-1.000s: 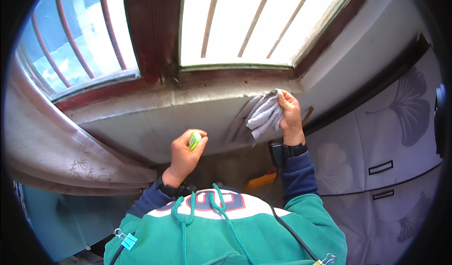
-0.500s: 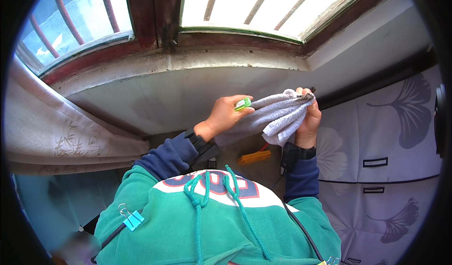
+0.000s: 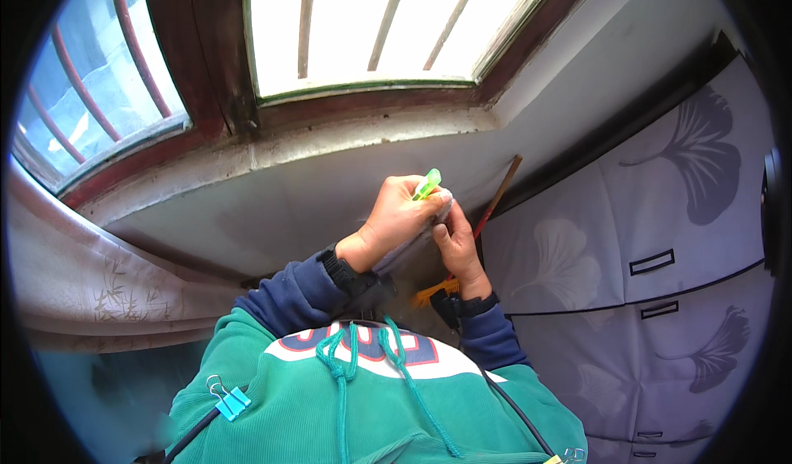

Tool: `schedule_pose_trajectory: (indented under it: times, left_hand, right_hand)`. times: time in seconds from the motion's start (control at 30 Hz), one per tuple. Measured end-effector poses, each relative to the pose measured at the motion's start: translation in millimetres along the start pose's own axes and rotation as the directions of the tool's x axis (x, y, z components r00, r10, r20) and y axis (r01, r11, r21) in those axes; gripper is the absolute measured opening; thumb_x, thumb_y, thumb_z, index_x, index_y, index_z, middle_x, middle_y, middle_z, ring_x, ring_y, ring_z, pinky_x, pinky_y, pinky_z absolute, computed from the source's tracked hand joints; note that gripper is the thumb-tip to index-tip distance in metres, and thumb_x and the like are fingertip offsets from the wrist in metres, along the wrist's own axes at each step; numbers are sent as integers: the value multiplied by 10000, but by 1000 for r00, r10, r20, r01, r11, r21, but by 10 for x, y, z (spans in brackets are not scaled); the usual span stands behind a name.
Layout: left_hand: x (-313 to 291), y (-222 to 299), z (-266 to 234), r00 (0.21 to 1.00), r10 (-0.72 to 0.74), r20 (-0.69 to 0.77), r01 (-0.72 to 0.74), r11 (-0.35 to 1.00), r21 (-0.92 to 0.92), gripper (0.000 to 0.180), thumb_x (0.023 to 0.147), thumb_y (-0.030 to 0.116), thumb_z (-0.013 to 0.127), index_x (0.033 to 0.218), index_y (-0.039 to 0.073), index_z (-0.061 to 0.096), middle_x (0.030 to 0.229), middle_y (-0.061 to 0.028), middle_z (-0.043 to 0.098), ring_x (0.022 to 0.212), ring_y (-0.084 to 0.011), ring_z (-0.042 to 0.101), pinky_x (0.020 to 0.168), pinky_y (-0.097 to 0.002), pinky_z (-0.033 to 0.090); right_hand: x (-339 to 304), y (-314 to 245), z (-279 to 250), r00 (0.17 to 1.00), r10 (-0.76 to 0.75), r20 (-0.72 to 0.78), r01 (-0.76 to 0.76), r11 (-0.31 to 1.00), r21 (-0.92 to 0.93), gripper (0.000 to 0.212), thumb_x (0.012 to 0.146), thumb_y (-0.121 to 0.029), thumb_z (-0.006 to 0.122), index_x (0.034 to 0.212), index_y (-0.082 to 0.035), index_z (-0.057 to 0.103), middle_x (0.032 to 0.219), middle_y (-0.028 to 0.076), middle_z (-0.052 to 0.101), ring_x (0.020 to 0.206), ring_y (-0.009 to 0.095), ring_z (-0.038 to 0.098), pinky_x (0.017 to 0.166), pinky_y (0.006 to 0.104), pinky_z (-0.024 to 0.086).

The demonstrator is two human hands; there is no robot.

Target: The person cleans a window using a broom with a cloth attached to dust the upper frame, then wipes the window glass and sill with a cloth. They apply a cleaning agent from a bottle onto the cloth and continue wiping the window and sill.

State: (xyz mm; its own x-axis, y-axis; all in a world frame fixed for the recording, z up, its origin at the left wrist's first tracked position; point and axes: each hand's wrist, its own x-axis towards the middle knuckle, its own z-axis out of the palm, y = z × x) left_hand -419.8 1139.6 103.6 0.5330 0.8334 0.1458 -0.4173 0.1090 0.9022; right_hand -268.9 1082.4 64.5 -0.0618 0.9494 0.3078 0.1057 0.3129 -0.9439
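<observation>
Green tool (image 3: 427, 185), grey cloth (image 3: 415, 244), both in hand

Near the centre of the frame, our left hand (image 3: 400, 216) closes its grip round the tool; our right hand (image 3: 459, 249), just beside it, pinches the cloth, mostly hidden between them. We seem to be working at the cloth's edge; the next move likely calls for a steady right-hand grip, fingers clear of the tool's unseen lower end.

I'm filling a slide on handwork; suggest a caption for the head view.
Below a barred window, left hand gripping a bright-green object, right hand holding grey cloth.
</observation>
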Motion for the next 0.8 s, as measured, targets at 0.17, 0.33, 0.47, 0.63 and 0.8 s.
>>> schedule_pose_trajectory:
  times: [0.17, 0.33, 0.47, 0.63, 0.8]
  left_hand:
    - [135, 89, -28, 996, 16, -90, -23, 997, -72, 164, 855, 130, 673, 898, -28, 667, 793, -12, 640, 692, -53, 559, 634, -201, 456]
    - [54, 281, -356, 955, 128, -268, -75, 977, 198, 194, 870, 188, 668, 912, -1, 686, 791, 38, 621, 707, -19, 497, 612, -196, 408]
    - [-238, 319, -661, 933, 52, -357, 26, 977, 210, 184, 868, 178, 669, 915, 2, 689, 776, 37, 618, 699, -23, 498, 626, -205, 415]
    - [-501, 106, -773, 916, -59, -397, 145, 971, 191, 164, 861, 150, 673, 891, -11, 685, 773, 22, 634, 697, -33, 520, 636, -201, 421]
    - [-561, 5, -837, 904, 43, -425, 55, 975, 215, 144, 876, 177, 649, 867, 37, 680, 603, 81, 487, 477, -5, 352, 433, -182, 257]
  right_hand:
    - [248, 113, 208, 996, 78, -49, -70, 986, 149, 505, 928, -233, 588, 1341, -12, 400, 1241, 94, 520, 1162, 173, 474, 988, 288, 365]
    - [867, -52, 2, 920, -160, -357, 151, 987, -53, 358, 894, -113, 605, 1220, -19, 488, 953, 57, 602, 876, 123, 563, 782, 290, 460]
    - [1351, -213, -414, 793, -350, -499, -23, 801, -599, 193, 829, -104, 663, 1016, -88, 616, 748, 84, 631, 695, 196, 605, 682, 330, 483]
    - [1761, -197, -626, 764, -580, -284, -3, 437, -900, 175, 815, -159, 645, 984, -112, 650, 861, 96, 640, 776, 320, 625, 670, 403, 502]
    - [1911, -103, -595, 855, -449, -259, -142, 278, -950, 128, 854, -199, 582, 927, -121, 653, 844, 97, 613, 747, 340, 617, 633, 426, 502]
